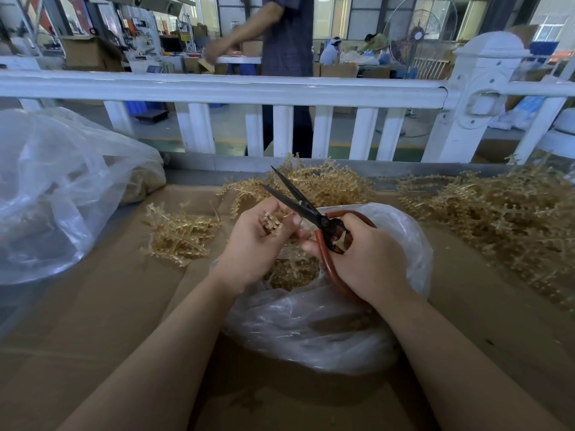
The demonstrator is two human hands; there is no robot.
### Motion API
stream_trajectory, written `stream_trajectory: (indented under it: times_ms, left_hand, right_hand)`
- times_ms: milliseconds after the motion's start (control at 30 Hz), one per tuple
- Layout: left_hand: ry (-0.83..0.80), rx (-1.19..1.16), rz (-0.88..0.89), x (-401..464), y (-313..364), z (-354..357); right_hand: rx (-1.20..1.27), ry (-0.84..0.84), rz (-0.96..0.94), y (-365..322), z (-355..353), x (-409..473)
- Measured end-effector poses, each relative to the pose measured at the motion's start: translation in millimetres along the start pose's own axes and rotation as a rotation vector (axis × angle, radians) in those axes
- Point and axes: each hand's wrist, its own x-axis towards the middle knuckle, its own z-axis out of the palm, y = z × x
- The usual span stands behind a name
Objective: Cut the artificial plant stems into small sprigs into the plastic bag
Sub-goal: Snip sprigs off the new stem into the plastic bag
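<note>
Golden-tan plastic, stiff and studded with short side nubs, made up the small stem piece [272, 224] that was pinched in the curled fingers of the left hand [259, 244], directly above the open mouth of the plastic bag [314, 318]. The scissors [303, 205] were gripped by the right hand [367, 259] through their red-brown loops, with the dark blades parted and pointing to the far left, just beyond the held piece. The cutting step was judged to be in hand; next, the piece would need to be fed between the blades and snipped so that the sprigs dropped into the bag, where cut bits [292, 273] were already heaped. Uncut stems lay piled at far centre [311, 181], right [497, 213] and left [177, 233] on the cardboard [109, 306].
</note>
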Motion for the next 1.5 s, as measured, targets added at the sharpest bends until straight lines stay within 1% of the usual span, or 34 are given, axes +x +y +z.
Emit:
stream_trajectory:
  times_ms: [167,333,500,633,800,867,933,1033,1100,1200,1333,1500]
  left_hand:
    - [0.004,-0.021,-0.023,-1,0,0]
    - [0.028,-0.039,-0.006,-1,2,0]
    - [0.025,-0.049,-0.050,0,0,0]
    - [0.001,-0.003,-0.069,0,4,1]
    - [-0.078,0.008,-0.090,-1,10,8]
    - [-0.066,-0.035,-0.114,-1,11,8]
    - [-0.035,-0.102,-0.179,0,11,7]
    - [-0.024,-0.213,-0.316,2,10,0]
    - [-0.084,-0.284,-0.371,3,8,-5]
    - [-0.192,-0.340,-0.423,4,4,-6]
    - [-0.268,-0.306,-0.411,3,5,-4]
    - [-0.258,-0.281,-0.428,2,6,-5]
  right_hand:
    - [-0.017,0.015,-0.006,1,-1,0]
    - [-0.056,0.026,-0.007,2,0,1]
    - [-0.019,0.038,-0.016,4,1,1]
    - [0.133,0.024,0.028,3,3,1]
    - [0.391,-0.168,0.117,-3,1,5]
    - [0.466,-0.218,0.145,-3,1,7]
    - [0.509,-0.241,0.170,-3,0,7]
    - [0.657,-0.232,0.261,-2,-3,8]
    - [0.743,-0.189,0.342,-1,-5,9]
    - [0.816,-0.132,0.416,2,-7,12]
    - [0.905,-0.125,0.444,3,-11,13]
    - [0.904,-0.126,0.431,1,-10,12]
